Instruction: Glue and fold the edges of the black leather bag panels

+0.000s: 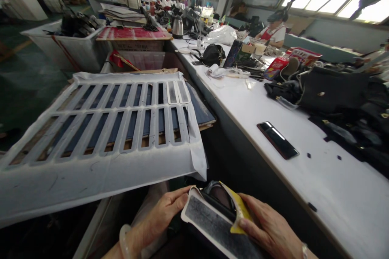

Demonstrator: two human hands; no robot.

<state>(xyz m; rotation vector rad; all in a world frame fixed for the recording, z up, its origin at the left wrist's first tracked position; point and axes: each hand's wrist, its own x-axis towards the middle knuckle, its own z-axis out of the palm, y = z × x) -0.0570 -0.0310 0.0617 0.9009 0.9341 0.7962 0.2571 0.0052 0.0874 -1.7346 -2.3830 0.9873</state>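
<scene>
Low in front of me is a soft black item, perhaps a bag, with a white-edged dark rectangular panel (209, 220) lying along its near side. My left hand (165, 210) pinches the panel's upper left corner and the black edge beneath. A yellow-faced strip, pale on its other side (238, 210), stands curled up at the item's right. My right hand (267, 222) grips that strip between thumb and fingers. Between the hands, the black item's opening shows a dark, sheer lining (221, 196). Its lower part runs out of view.
A white slotted sheet (146, 162) lies on stacked boards at left, with two white-edged strips (172, 92) at its far right corner. The white table (240, 105) on the right bears a phone (278, 139), small black bits and black bags (331, 89). A person sits beyond.
</scene>
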